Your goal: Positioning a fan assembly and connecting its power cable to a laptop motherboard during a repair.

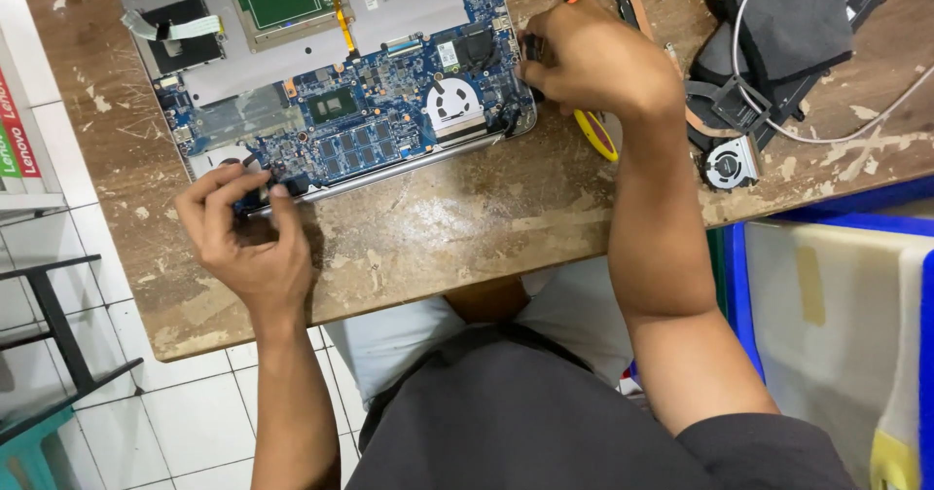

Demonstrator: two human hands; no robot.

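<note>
Here we have a worn wooden desk (pixel 438 227) under both hands, its surface flaked with pale patches. On it, stretching between our hands, lies an opened laptop (pixel 331 72) with its bottom cover off, the blue circuit board and a round white fan showing. Our left hand (pixel 248 237) rests at the laptop's near left corner, fingers curled and pinched together on a small dark part at the hinge edge; what exactly it nips we cannot tell. Our right hand (pixel 589 57) sits at the laptop's right edge, closed around a screwdriver (pixel 595 130) whose yellow handle sticks out below the palm toward us. To the right of that hand lies a heap of dark laptop parts (pixel 778 33) with a white cable (pixel 827 135) looping over them. Just nearer to us than the heap, beside our right forearm, a small loose round fan (pixel 732 162) lies on the desk.
</note>
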